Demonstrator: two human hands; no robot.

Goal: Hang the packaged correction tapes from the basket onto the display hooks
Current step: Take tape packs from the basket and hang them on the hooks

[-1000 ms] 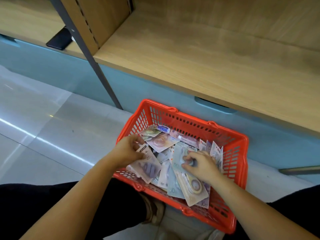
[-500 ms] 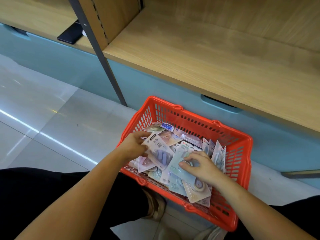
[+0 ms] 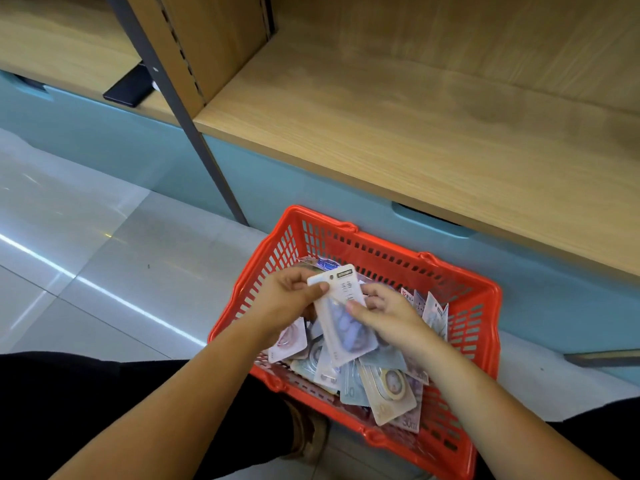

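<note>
One packet [image 3: 343, 329], left hand [image 3: 287, 301] pinching, right hand [image 3: 389, 315] pinching

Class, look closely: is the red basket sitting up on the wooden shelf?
No, the red basket sits down on the floor, below the wooden shelf.

wooden shelf [image 3: 398, 109] | pale blue base [image 3: 301, 199] | glossy tiled floor [image 3: 104, 258]

red plastic lattice basket [image 3: 481, 327]; glossy clear-plastic packets [image 3: 388, 386]; matt wood-grain shelf [image 3: 381, 109]; glossy smooth floor tiles [image 3: 86, 244]
</note>
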